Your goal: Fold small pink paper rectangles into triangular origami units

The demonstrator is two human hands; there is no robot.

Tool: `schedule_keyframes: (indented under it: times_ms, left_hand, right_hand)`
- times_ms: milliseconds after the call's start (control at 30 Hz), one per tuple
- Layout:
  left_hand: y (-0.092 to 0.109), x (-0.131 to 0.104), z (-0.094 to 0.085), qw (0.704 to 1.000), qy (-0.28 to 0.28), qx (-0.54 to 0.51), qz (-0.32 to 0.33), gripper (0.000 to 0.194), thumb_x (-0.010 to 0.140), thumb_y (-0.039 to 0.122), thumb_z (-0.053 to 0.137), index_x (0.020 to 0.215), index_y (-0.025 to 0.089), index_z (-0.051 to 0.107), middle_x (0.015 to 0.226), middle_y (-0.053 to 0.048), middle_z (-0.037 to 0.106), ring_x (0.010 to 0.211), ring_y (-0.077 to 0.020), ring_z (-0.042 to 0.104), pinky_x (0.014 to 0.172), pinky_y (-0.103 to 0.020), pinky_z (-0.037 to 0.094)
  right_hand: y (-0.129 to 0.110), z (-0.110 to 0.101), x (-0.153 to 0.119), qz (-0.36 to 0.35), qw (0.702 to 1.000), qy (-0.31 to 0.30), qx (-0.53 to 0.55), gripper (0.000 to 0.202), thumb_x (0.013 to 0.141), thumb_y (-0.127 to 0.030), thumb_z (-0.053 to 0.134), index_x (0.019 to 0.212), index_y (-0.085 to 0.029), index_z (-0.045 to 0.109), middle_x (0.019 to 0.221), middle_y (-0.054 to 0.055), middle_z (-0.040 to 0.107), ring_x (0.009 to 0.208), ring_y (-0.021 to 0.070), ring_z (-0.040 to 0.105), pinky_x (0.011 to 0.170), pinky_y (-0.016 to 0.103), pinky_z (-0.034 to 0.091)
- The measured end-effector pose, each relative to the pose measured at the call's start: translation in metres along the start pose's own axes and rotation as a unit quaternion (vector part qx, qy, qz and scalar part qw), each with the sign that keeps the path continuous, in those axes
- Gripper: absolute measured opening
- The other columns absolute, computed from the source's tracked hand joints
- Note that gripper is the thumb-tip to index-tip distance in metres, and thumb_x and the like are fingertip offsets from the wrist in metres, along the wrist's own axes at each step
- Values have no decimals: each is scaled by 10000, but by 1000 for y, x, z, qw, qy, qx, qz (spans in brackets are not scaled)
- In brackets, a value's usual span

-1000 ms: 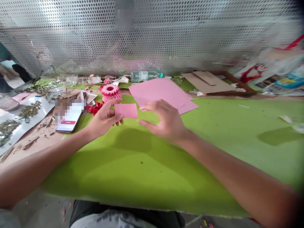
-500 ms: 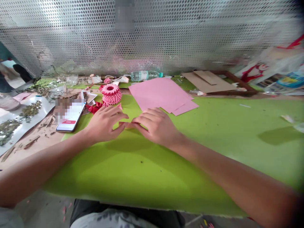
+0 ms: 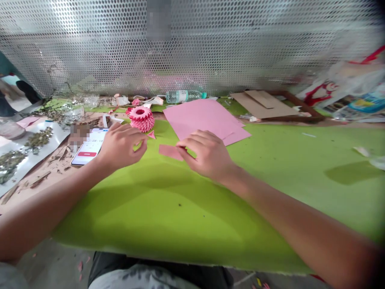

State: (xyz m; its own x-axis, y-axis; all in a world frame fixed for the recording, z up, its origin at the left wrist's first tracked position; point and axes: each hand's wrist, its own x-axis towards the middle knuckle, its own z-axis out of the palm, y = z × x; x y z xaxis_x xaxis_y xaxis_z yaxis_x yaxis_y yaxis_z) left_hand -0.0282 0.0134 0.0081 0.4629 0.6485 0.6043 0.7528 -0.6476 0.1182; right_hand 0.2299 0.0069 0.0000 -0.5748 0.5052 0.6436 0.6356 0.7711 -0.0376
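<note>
My right hand (image 3: 207,154) pinches the right end of a small folded strip of pink paper (image 3: 169,151) between thumb and fingers, just above the green tabletop. My left hand (image 3: 122,146) is apart from the strip, to its left, beside the phone. Its fingers are curved, with a small gap between thumb and forefinger and nothing visible in them. Beyond the left fingertips lies a small folded pink paper triangle (image 3: 151,135). Behind it stands a ring-shaped stack of folded pink paper pieces (image 3: 141,119). Larger pink paper sheets (image 3: 201,117) lie beyond my right hand.
A lit phone (image 3: 87,150) lies partly behind my left forearm. Dried plant bits on a white sheet (image 3: 49,150) are at the left. A plastic bottle (image 3: 183,96) and brown cardboard (image 3: 261,105) lie along the perforated metal panel (image 3: 210,52). Plastic bags (image 3: 351,88) are at right.
My left hand has let go of the pink strip and moved left and slightly up. The strip has turned flatter into view, held by my right hand, which has shifted slightly right.
</note>
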Motion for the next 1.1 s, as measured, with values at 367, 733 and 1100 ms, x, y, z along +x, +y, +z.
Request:
schedule_keyframes:
  times_ms: [367,733,1100]
  left_hand:
    - [24,-6,22,988,-63,41,134,288,943,212,480,811,205,737,775,-44,755,747,-203,654,721,-347,388]
    - [6,-2,5,992,-78,-65,68,266,922,241,491,772,191,705,745,-52,732,699,-196,642,706,-328,440]
    - [17,-7,14,960,-77,-269,-27,387,988,309,505,1353,182,517,862,-49,715,826,-187,688,831,-342,536]
  right_hand:
    - [-15,5,3,-51,998,-23,5,212,969,-263,566,894,-152,730,829,63,768,782,201,666,691,332,448]
    - [9,-6,-1,137,959,-113,221,317,919,-416,630,1115,-181,711,1077,97,752,922,228,687,773,356,520]
    - [-10,1,-1,204,890,-129,387,481,875,-575,642,612,-179,559,555,-38,481,489,91,411,475,248,284]
